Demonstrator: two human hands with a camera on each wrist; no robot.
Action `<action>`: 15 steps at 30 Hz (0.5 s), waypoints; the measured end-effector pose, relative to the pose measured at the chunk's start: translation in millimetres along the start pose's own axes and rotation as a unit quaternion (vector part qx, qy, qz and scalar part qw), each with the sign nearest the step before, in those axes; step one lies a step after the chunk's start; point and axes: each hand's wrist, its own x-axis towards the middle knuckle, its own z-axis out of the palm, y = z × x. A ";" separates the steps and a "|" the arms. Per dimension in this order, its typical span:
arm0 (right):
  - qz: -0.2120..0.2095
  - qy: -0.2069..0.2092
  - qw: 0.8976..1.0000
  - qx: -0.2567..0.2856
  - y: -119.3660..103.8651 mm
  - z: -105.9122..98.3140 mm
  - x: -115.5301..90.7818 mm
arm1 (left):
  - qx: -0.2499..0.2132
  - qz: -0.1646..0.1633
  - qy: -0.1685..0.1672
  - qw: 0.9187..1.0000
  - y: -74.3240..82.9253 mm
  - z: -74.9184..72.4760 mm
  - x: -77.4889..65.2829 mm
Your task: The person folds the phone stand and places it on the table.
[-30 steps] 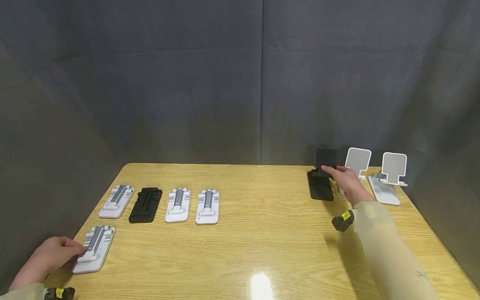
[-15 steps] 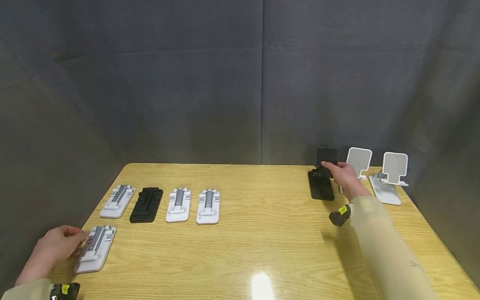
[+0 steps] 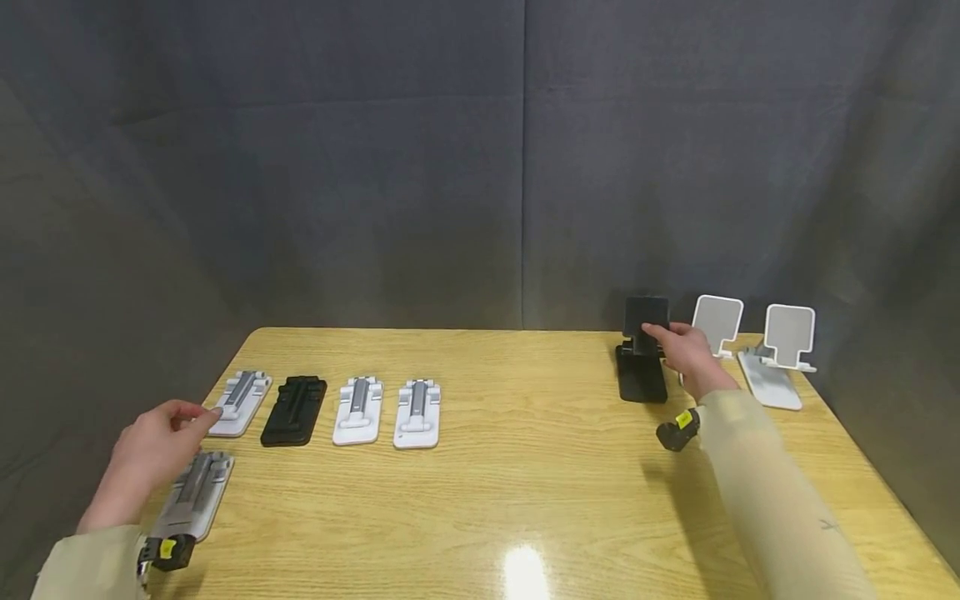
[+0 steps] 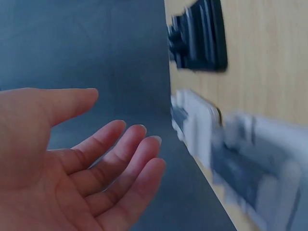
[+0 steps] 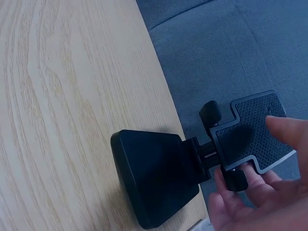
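An unfolded black phone stand (image 3: 642, 375) is at the back right, its plate raised. My right hand (image 3: 690, 354) holds that plate; in the right wrist view the thumb (image 5: 284, 130) lies on the textured face and the other fingers are behind and below. Over at the left, my left hand (image 3: 153, 442) hovers with nothing in it, its fingers (image 4: 120, 154) loosely bent. Beneath it lies a folded white phone stand (image 3: 197, 500), partly covered by the hand and wrist. Just beyond the fingertips is another folded white phone stand (image 3: 238, 400).
To the right of that back-row stand lie a folded black phone stand (image 3: 294, 410) and two white ones, a nearer (image 3: 357, 410) and a farther-right one (image 3: 417, 415). Two unfolded white stands, one (image 3: 717, 321) partly behind my right hand and another (image 3: 772, 379), are at the right. A dark curtain (image 3: 450, 208) encloses the wooden table (image 3: 487, 492).
My left hand has left the near white stand and moved forward and right toward the back row. The black stand's plate has shifted slightly left in my right hand.
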 end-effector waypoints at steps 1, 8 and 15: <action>-0.001 -0.001 1.000 -0.001 0.2 0.6 0.4 | -0.003 0.012 0.003 1.000 5.0 1.7 -0.1; -0.018 0.009 1.000 -0.008 3.0 3.2 -1.0 | -0.014 0.085 0.042 0.995 40.2 20.9 5.8; -0.021 0.018 1.000 -0.002 5.4 5.3 -1.7 | -0.033 0.121 0.048 0.991 65.9 41.5 19.2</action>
